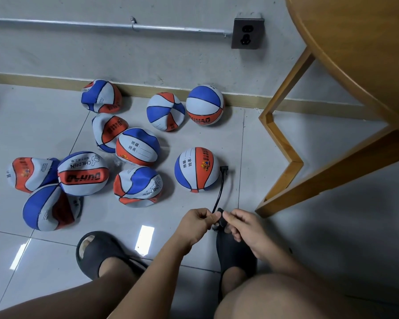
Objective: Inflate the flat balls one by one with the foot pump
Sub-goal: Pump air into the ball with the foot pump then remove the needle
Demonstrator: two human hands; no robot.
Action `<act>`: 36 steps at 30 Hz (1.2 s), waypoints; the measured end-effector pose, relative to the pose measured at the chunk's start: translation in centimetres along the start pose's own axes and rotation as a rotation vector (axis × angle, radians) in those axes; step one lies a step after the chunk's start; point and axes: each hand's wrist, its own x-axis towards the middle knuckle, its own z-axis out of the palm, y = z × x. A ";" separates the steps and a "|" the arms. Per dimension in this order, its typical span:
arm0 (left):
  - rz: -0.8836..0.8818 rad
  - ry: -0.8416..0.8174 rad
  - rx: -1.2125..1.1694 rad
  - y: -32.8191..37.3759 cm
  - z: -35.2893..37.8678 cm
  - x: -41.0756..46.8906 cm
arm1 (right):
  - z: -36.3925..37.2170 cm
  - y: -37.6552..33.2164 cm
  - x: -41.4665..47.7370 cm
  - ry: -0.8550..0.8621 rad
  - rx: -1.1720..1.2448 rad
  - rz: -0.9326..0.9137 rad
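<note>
The foot pump [217, 226] is mostly hidden behind the left hand [196, 223], right hand [244, 229] and slipper [236, 252]; its hose [219, 192] disappears among the fingers [210, 217]. The frame's edge crops the table [355, 54].

I see a pale, glossy tiled floor [44, 125]. My landmark is the round ball [197, 169] printed with name lines. Just right of it a black hose [219, 192] lies on the tiles, with its angled nozzle beside the ball. The hose's near end meets a black foot pump [219, 212], mostly hidden. Left of the ball, seven crumpled flat balls [137, 186] sit in a loose cluster. Beyond it, by the skirting, are a dented ball [165, 111] and a second round one [204, 104]. Right of it stands a wooden table leg [283, 180]. Nearer me and to the left, a black slipper [97, 252] is planted.
</note>
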 end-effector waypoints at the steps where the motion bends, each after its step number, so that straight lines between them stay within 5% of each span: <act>1: 0.008 -0.031 -0.029 0.9 -0.2 -0.3 | -0.1 -0.7 -0.3 -0.001 0.024 -0.026; 10: 0.166 -0.208 -0.141 6.8 -1.8 -0.9 | -1.5 -5.6 -1.8 -0.002 0.107 -0.155; 23: 0.020 0.017 -0.011 0.6 2.1 0.3 | -1.6 1.1 -0.2 0.006 0.143 0.069; 30: 0.017 0.004 0.147 0.9 2.4 0.6 | -1.9 0.7 -0.7 -0.028 0.225 0.119; 36: 0.098 -0.211 -0.235 5.5 0.2 -1.5 | -1.7 -4.5 -1.7 -0.039 0.294 -0.054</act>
